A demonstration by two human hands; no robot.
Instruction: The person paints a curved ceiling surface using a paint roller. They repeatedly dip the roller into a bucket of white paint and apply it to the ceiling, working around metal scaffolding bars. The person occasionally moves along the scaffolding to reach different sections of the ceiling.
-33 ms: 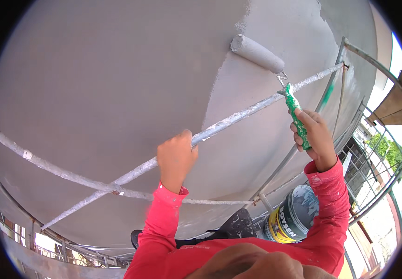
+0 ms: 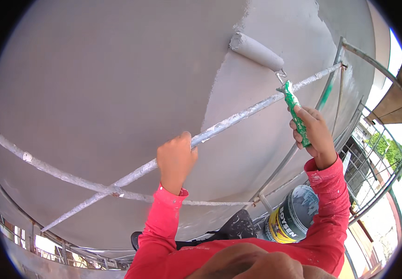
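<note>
A large curved grey surface [image 2: 108, 83] spreads in front of me, with a lighter, ragged-edged coat of paint [image 2: 287, 23] on its upper right part. My left hand [image 2: 177, 156] is wrapped round a paint-spattered diagonal pipe [image 2: 236, 116]. In my right hand [image 2: 317, 130] is the green, paint-smeared handle [image 2: 292, 100] of a paint roller, whose pale cylindrical head [image 2: 256, 52] lies at the border between the darker and lighter paint. The handle crosses in front of the diagonal pipe.
A second pipe [image 2: 61, 174] crosses the diagonal one at lower left. A dark green bucket [image 2: 294, 207] with grey paint stands beside my right forearm. Curved metal scaffolding [image 2: 371, 56] and railings are at the right, with greenery [image 2: 382, 146] beyond. A dark paint-speckled object [image 2: 238, 225] lies below me.
My right hand and the roller have shifted very slightly upward. My left hand stays on the pipe.
</note>
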